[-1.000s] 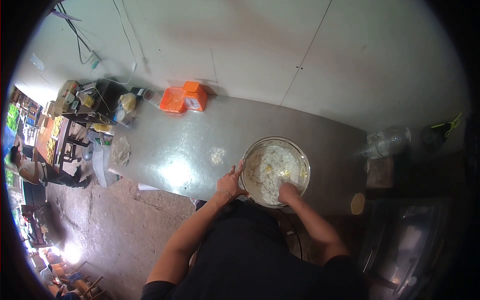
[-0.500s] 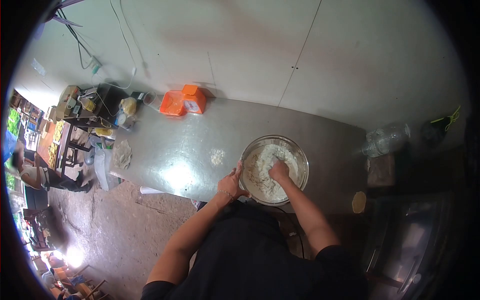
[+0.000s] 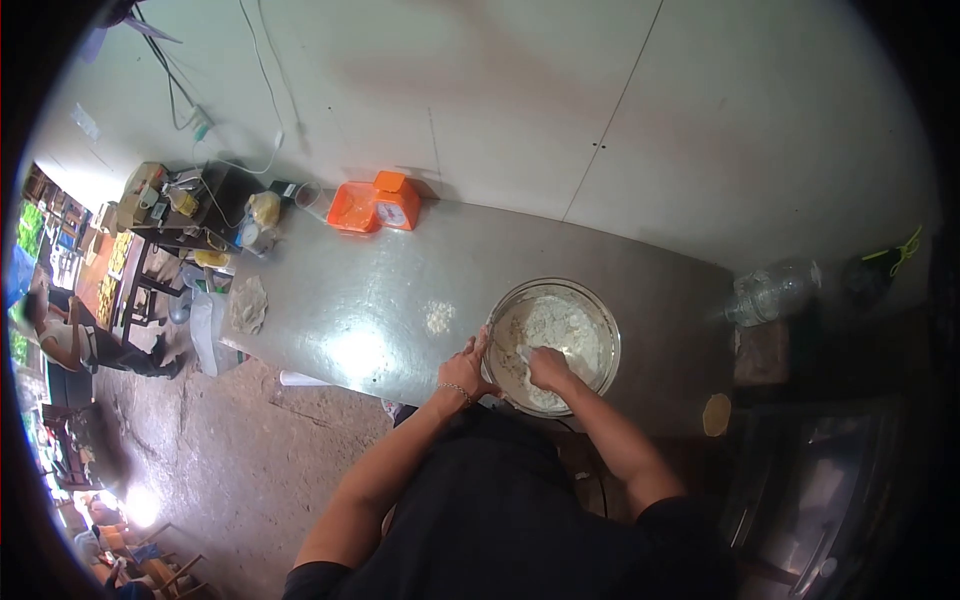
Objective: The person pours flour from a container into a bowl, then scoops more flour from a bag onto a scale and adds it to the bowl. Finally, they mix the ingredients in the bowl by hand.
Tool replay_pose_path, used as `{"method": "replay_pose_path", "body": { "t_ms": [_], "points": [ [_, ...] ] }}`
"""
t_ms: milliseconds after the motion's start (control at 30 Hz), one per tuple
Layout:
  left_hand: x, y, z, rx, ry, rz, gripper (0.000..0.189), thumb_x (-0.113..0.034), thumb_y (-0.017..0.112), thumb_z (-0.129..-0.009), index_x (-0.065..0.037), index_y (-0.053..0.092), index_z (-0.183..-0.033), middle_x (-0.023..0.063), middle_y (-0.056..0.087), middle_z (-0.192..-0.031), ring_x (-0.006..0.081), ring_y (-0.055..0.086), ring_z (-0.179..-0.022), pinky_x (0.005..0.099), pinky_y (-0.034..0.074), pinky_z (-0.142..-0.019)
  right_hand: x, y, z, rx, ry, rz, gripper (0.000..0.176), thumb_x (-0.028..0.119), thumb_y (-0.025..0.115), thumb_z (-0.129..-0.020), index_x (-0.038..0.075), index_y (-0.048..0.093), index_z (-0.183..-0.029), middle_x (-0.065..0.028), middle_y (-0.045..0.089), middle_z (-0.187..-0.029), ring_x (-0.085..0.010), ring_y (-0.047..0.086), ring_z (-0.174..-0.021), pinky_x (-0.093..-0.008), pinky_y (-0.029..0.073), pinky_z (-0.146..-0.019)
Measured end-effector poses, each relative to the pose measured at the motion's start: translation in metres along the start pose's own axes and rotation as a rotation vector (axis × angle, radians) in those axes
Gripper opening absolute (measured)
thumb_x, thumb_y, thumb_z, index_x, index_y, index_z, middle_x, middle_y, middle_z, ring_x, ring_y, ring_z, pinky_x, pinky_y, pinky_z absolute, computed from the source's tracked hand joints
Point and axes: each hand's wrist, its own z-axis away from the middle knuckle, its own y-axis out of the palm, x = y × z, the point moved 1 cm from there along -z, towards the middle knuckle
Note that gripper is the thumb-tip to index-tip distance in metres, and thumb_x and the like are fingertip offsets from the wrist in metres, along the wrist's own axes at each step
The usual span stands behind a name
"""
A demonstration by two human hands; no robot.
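Note:
A round glass bowl point(image 3: 606, 322) of white flour mix point(image 3: 568, 325) stands near the front edge of a steel table point(image 3: 380, 280). My left hand point(image 3: 467, 368) grips the bowl's left rim, a bracelet on its wrist. My right hand point(image 3: 549, 369) is down inside the bowl at its near side, fingers curled into the floury dough. A small spill of flour point(image 3: 436, 318) lies on the table left of the bowl.
An orange kitchen scale point(image 3: 376, 204) stands at the back by the wall. A flat dough piece point(image 3: 248, 303) lies at the table's left end, beside a cluttered side table point(image 3: 190, 210). A clear plastic bottle point(image 3: 770, 290) lies at right. A person point(image 3: 60, 335) sits far left.
My right hand swept from the bowl's near right side to its middle, then back to the near left side. My left hand stayed on the rim.

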Motion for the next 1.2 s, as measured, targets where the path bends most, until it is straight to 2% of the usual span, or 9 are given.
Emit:
{"method": "replay_pose_path", "body": {
  "t_ms": [100,200,400,533,600,867,1000,1067,1200],
  "points": [
    [0.002,0.000,-0.004,0.009,0.001,-0.004,0.146,-0.049,0.097,-0.055,-0.021,0.006,-0.166,0.0225,0.040,-0.160,0.0398,0.061,-0.128,0.0470,0.054,-0.104,-0.026,0.013,0.026,-0.059,-0.039,-0.036,0.044,0.000,0.062,-0.074,0.004,0.064,-0.118,-0.0247,0.070,-0.104,-0.0424,0.068,-0.103,-0.0513,0.055,-0.088],
    [0.005,0.004,-0.010,-0.002,0.031,0.001,0.146,-0.049,0.097,-0.055,-0.022,0.007,-0.166,0.0229,0.040,-0.159,0.0399,0.061,-0.128,0.0471,0.054,-0.104,-0.042,0.006,0.043,0.077,0.049,-0.037,0.045,-0.001,0.061,-0.073,0.004,0.068,-0.118,-0.0259,0.070,-0.108,-0.0434,0.067,-0.106,-0.0503,0.054,-0.091],
    [0.008,0.006,-0.014,0.000,0.038,-0.021,0.147,-0.049,0.097,-0.054,-0.022,0.006,-0.166,0.0236,0.041,-0.159,0.0404,0.061,-0.127,0.0469,0.054,-0.105,-0.035,-0.040,0.057,-0.248,0.172,-0.201,0.034,0.001,0.062,-0.075,0.004,0.074,-0.107,-0.0256,0.072,-0.101,-0.0432,0.069,-0.099,-0.0503,0.054,-0.089],
    [0.007,0.006,-0.013,0.005,0.039,-0.019,0.148,-0.049,0.097,-0.054,-0.022,0.004,-0.166,0.0238,0.042,-0.158,0.0407,0.061,-0.127,0.0468,0.054,-0.105,-0.039,-0.058,0.042,-0.309,0.267,-0.362,0.036,0.002,0.061,-0.077,0.005,0.073,-0.111,-0.0243,0.071,-0.108,-0.0424,0.067,-0.104,-0.0484,0.054,-0.092],
    [0.008,0.007,-0.012,-0.004,0.042,-0.017,0.148,-0.050,0.096,-0.055,-0.022,0.003,-0.166,0.0238,0.042,-0.158,0.0407,0.061,-0.127,0.0470,0.053,-0.105,-0.052,-0.049,0.032,-0.317,0.181,-0.269,0.038,0.003,0.062,-0.077,0.005,0.072,-0.114,-0.0243,0.071,-0.107,-0.0430,0.068,-0.102,-0.0481,0.055,-0.090],
    [0.005,0.003,-0.010,0.002,0.020,-0.018,0.146,-0.050,0.096,-0.055,-0.024,0.004,-0.166,0.0237,0.042,-0.158,0.0407,0.060,-0.129,0.0475,0.053,-0.105,-0.057,-0.045,0.030,-0.140,0.340,-0.179,0.041,0.008,0.067,-0.075,0.005,0.073,-0.115,-0.0251,0.071,-0.110,-0.0429,0.067,-0.104,-0.0481,0.055,-0.091],
    [0.006,0.005,-0.011,0.004,0.026,-0.004,0.146,-0.049,0.096,-0.055,-0.025,0.005,-0.166,0.0242,0.043,-0.157,0.0413,0.060,-0.129,0.0472,0.054,-0.105,-0.035,-0.022,0.041,-0.080,0.218,-0.092,0.033,0.011,0.071,-0.075,0.002,0.074,-0.106,-0.0253,0.072,-0.104,-0.0424,0.069,-0.098,-0.0483,0.057,-0.087],
    [0.006,0.004,-0.012,-0.005,0.034,0.003,0.146,-0.048,0.097,-0.055,-0.024,0.006,-0.166,0.0246,0.043,-0.157,0.0417,0.060,-0.128,0.0470,0.054,-0.105,-0.015,-0.011,0.034,0.111,0.196,0.024,0.031,0.013,0.072,-0.076,-0.005,0.072,-0.101,-0.0254,0.072,-0.102,-0.0413,0.071,-0.096,-0.0472,0.058,-0.086],
    [0.007,0.005,-0.012,-0.019,0.046,0.016,0.145,-0.047,0.097,-0.055,-0.024,0.007,-0.166,0.0248,0.043,-0.157,0.0422,0.061,-0.127,0.0470,0.054,-0.104,0.011,0.017,0.016,-0.055,0.216,-0.086,0.031,0.013,0.072,-0.075,-0.006,0.073,-0.100,-0.0274,0.072,-0.102,-0.0413,0.071,-0.098,-0.0455,0.059,-0.086]
  ]
}}
